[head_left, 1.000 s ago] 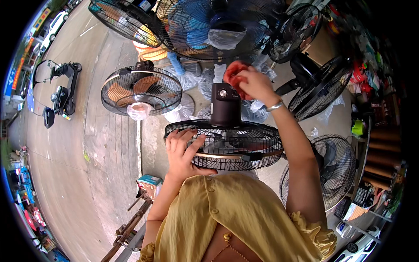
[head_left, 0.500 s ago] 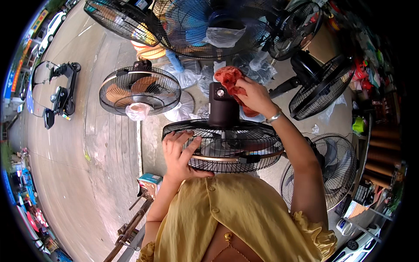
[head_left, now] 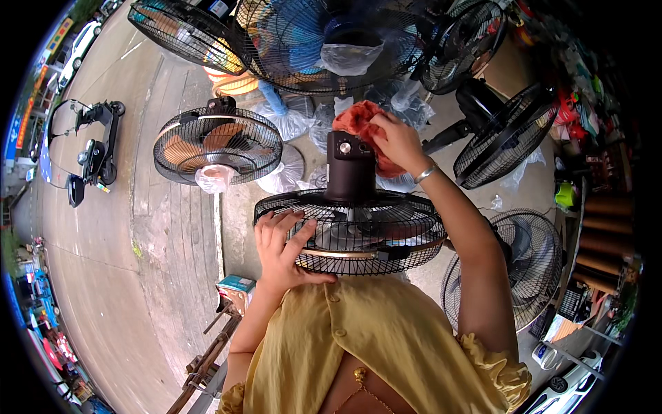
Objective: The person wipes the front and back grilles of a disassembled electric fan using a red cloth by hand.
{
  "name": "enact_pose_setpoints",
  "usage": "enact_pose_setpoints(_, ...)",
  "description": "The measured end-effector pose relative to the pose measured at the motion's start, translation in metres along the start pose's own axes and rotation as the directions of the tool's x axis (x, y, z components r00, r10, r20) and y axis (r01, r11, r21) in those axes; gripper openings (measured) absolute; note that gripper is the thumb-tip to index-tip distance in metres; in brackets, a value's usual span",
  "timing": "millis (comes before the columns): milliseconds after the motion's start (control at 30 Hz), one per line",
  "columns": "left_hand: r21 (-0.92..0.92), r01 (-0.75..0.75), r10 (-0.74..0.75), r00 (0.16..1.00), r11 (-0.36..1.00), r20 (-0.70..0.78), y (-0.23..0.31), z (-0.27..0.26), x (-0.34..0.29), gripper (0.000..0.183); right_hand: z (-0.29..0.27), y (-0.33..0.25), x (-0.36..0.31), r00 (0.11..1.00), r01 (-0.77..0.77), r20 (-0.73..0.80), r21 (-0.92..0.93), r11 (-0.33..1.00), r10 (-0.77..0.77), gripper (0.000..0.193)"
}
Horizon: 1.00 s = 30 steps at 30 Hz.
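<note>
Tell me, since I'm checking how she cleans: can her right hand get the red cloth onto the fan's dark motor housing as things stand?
Probably yes. The right hand already presses the red cloth beside the dark motor housing, with nothing between them, while the left hand steadies the fan's grille.

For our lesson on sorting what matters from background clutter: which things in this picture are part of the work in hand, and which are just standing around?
In the work:
- black wire-caged fan with dark brown motor housing
- red crumpled cloth
- left hand, steadying the cage
- right hand, pressing the cloth on the housing

Standing around:
- smaller black fan with bagged hub
- large fan with blue blades
- parked scooter
</note>
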State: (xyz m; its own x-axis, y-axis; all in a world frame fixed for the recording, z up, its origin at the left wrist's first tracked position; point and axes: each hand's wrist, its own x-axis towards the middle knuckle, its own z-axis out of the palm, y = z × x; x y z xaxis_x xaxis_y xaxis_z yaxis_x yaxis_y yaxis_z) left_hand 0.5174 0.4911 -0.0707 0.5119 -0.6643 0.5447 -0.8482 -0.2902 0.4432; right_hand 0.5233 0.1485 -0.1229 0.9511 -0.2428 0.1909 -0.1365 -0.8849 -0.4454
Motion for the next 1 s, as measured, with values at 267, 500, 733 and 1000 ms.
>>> enact_pose_setpoints(267,0.004,0.012,-0.012,1.000,1.000,0.002,0.000,-0.002,-0.005,0.097,-0.005,-0.031,0.007,0.976,0.093,0.196,0.038,0.995,-0.099,0.026)
enact_pose_setpoints(500,-0.007,-0.009,0.010,0.999,1.000,0.037,-0.002,-0.002,0.003,0.099,-0.001,0.005,0.015,0.990,-0.135,0.042,-0.045,0.990,0.136,0.022)
enact_pose_setpoints(733,-0.040,-0.001,0.000,1.000,0.999,-0.008,-0.003,-0.001,0.000,0.095,-0.017,0.021,0.010,0.934,-0.190,-0.263,0.205,0.960,0.241,0.029)
enact_pose_setpoints(1000,-0.027,-0.018,0.019,0.999,0.999,0.032,-0.005,-0.003,0.001,0.097,-0.014,-0.010,-0.007,0.987,-0.007,0.155,0.279,0.960,-0.038,0.023)
